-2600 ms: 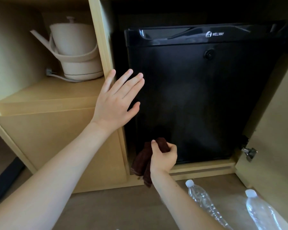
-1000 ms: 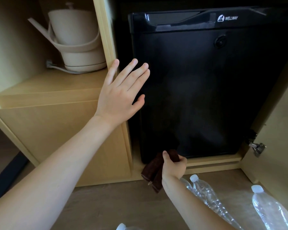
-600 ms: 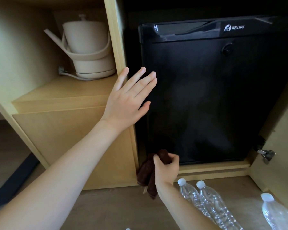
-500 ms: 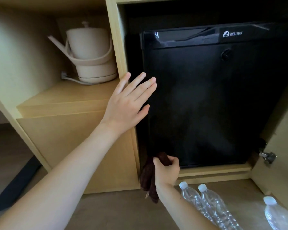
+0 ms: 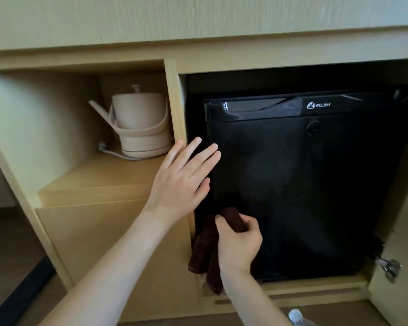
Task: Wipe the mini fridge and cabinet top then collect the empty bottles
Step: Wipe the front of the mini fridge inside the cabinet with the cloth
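A black mini fridge with its door closed stands inside the wooden cabinet. My right hand grips a dark brown cloth against the lower left part of the fridge door, and the cloth hangs down below my fist. Fingers spread, my left hand lies flat across the cabinet's upright divider and the fridge's left edge. The white cap of a clear plastic bottle shows at the bottom edge; the rest of it is cut off.
A cream kettle with its cord sits on the shelf in the left compartment. The cabinet door's metal hinge sticks out at the lower right. The cabinet top's front face fills the upper part of the view.
The view has tilted upward, so the cabinet top's front appears and most bottles have dropped out of sight. My right hand with the cloth has risen slightly on the fridge door. My left hand stays put.
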The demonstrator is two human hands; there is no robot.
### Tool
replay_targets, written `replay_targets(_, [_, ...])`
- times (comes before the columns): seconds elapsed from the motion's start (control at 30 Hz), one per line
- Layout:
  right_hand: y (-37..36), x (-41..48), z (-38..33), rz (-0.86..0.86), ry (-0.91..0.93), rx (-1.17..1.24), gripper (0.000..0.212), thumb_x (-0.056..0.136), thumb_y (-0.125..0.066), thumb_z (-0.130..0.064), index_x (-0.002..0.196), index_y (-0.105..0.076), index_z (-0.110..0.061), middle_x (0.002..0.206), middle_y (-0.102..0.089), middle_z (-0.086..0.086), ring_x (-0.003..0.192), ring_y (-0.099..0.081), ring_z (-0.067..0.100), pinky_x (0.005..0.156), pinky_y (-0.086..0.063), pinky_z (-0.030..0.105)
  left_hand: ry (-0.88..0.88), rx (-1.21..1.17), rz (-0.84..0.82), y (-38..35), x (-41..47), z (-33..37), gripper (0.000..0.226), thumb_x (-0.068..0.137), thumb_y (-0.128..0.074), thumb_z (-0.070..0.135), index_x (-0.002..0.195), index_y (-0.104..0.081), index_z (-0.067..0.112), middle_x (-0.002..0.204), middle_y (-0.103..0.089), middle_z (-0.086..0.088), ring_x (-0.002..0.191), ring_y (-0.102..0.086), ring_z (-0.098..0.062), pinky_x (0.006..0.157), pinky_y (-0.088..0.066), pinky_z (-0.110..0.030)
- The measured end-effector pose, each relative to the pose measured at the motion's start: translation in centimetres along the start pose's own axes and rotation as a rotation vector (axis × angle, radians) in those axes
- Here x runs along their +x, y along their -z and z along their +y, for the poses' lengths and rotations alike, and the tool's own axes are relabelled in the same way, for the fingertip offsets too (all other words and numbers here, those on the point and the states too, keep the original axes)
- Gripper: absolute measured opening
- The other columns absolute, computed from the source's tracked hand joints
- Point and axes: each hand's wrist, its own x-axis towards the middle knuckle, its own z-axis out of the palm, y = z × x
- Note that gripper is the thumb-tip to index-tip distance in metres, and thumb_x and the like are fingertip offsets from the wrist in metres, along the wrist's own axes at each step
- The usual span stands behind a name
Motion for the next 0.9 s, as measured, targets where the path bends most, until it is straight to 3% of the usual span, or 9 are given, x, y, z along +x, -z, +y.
replay_targets(0.13, [-0.5,1.1,-3.6,-0.025,0.101,0.017,0.025,0.076,-0.082,-0.016,0.092,-0.065,-0.023,0.095,-0.070,0.000,0.087,-0.068,0.013,0.079,-0.058,0.032,0.054,0.000,0.037,0.7,1.6,-0.5,0.047,0.095,-0.057,0.018,0.142,-0.054,0.014,0.149,-0.050,-0.002,0.143,-0.037,-0.027,0.123,-0.016,-0.044])
replay_targets(0.27, [-0.2,0.7,-3.0,0.017,0.041,-0.031,0.024,0.076,-0.083,-0.017,0.092,-0.065,-0.023,0.095,-0.069,0.001,0.085,-0.068,0.014,0.081,-0.059,0.037,0.059,-0.004,0.015,0.8,1.9,-0.6,0.046,0.096,-0.055,0.019,0.142,-0.054,0.016,0.150,-0.048,-0.002,0.144,-0.036,-0.026,0.123,-0.016,-0.044])
replay_targets(0.37, [-0.3,0.5,-3.7,0.036,0.009,-0.003,0.023,0.078,-0.081,-0.012,0.091,-0.065,-0.022,0.089,-0.070,0.000,0.080,-0.068,0.013,0.068,-0.056,0.026,0.070,0.000,0.016,0.9,1.9,-0.6,0.047,0.096,-0.054,0.018,0.143,-0.053,0.016,0.150,-0.048,-0.001,0.144,-0.036,-0.025,0.123,-0.018,-0.044])
replay_targets(0.5, [-1.9,0.9,-8.1,-0.046,0.104,0.014,0.024,0.077,-0.080,-0.012,0.091,-0.065,-0.024,0.084,-0.067,-0.007,0.073,-0.066,0.005,0.054,-0.047,0.010,0.091,-0.016,0.032,1.0,2.7,-0.6,0.047,0.096,-0.053,0.017,0.143,-0.053,0.014,0.148,-0.051,-0.002,0.143,-0.038,-0.025,0.122,-0.021,-0.044])
replay_targets(0.57, [-2.4,1.3,-9.4,-0.083,0.121,0.028,0.024,0.077,-0.080,-0.014,0.092,-0.064,-0.024,0.085,-0.067,-0.007,0.072,-0.065,0.005,0.050,-0.045,0.007,0.091,-0.018,0.037,1.0,3.0,-0.7,0.047,0.095,-0.053,0.012,0.142,-0.054,0.014,0.145,-0.054,-0.003,0.142,-0.040,-0.025,0.122,-0.022,-0.044])
replay_targets(0.7, [-2.4,0.6,-8.4,-0.053,0.125,0.013,0.025,0.077,-0.080,-0.017,0.092,-0.062,-0.027,0.097,-0.066,-0.001,0.082,-0.065,0.009,0.061,-0.049,0.016,0.085,-0.026,0.039,1.0,3.1,-0.9,0.048,0.092,-0.053,0.006,0.140,-0.056,0.013,0.142,-0.056,-0.003,0.138,-0.044,-0.024,0.122,-0.023,-0.042])
replay_targets(0.9, [-3.3,1.0,-10.2,-0.034,0.147,0.002,0.024,0.074,-0.078,-0.015,0.090,-0.061,-0.023,0.098,-0.066,0.003,0.079,-0.065,0.012,0.060,-0.047,0.019,0.119,-0.049,0.063,2.2,4.6,-1.2,0.050,0.094,-0.051,0.011,0.145,-0.050,0.014,0.149,-0.049,-0.003,0.142,-0.038,-0.024,0.123,-0.018,-0.039])
